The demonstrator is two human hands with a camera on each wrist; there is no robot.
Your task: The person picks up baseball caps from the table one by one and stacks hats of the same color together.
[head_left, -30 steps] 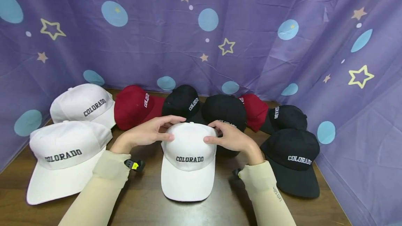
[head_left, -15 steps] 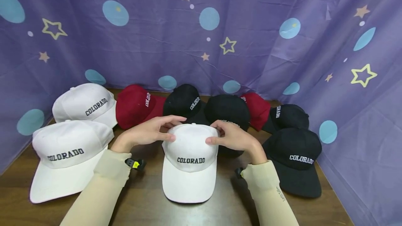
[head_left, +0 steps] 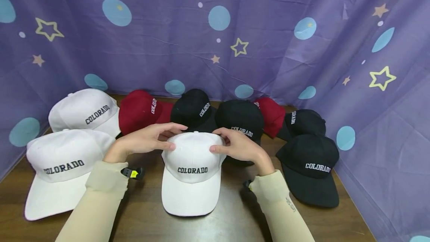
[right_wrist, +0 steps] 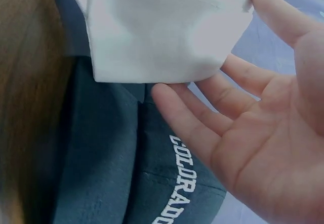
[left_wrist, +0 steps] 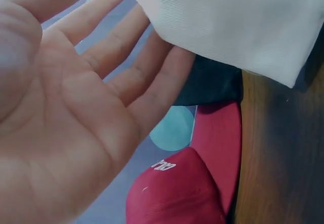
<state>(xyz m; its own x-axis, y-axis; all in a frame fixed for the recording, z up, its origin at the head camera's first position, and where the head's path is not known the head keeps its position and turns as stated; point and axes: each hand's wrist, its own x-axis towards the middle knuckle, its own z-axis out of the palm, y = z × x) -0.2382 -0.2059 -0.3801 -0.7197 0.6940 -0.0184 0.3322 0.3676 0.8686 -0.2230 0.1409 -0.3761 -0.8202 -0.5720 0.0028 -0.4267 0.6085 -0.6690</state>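
A white baseball cap with dark "COLORADO" lettering faces me in the middle of the head view, crown up and brim towards me. My left hand holds the left side of its crown, thumb on the front and fingers behind. On the other side my right hand grips it likewise. From the left wrist view, the white fabric covers the fingertips of my left hand. The right wrist view has the cap's side edge in front of the fingers of my right hand.
Two white caps stand at the left. Along the back are red caps and black caps, one of them right behind the held cap. Further black caps lie at the right. A purple curtain hangs behind the wooden table.
Both hands have shifted a little to the left together with the white cap, so more of the black cap behind shows. The head view has swung slightly too.
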